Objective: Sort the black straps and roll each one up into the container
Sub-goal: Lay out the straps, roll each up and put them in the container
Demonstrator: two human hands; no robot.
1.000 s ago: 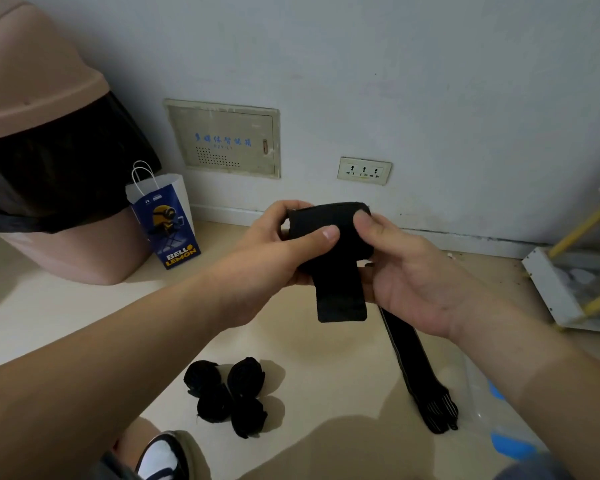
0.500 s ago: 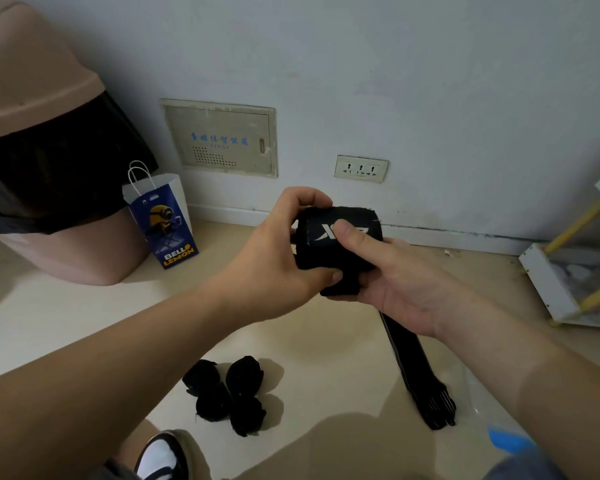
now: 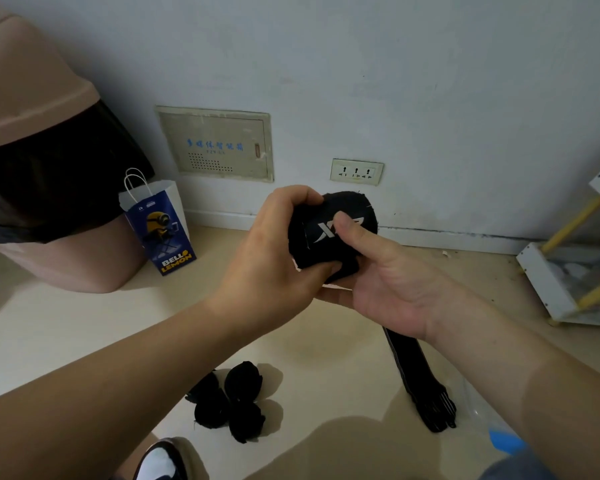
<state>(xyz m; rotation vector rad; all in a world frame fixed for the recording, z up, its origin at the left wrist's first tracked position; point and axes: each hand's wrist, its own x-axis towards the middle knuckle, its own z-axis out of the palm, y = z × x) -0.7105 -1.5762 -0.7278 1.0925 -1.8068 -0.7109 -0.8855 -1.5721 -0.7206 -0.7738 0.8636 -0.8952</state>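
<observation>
Black fabric, wound into a thick roll (image 3: 329, 237) with a white logo on its face, sits between both hands above the floor (image 3: 84, 327), in front of the wall's skirting. The left hand (image 3: 274, 258) grips the roll's left side, fingers curled over the top and thumb underneath. The right hand (image 3: 392, 285) cups it from below and to the right, its thumb pressing on the logo; its fingers are hidden behind the roll.

A loose black strap (image 3: 420, 379) lies stretched on the floor under the right wrist, its striped end near a clear plastic sheet (image 3: 478, 410) at the floor's lower right edge. Four rolled straps (image 3: 236, 407) are bunched together, touching, under the left forearm, beside a shoe (image 3: 160, 462). Against the wall stand a pink bin (image 3: 49, 265) with a black liner and, just beside it, a blue paper bag (image 3: 163, 233). A white rack (image 3: 548, 282) with yellow rods is at the right edge.
</observation>
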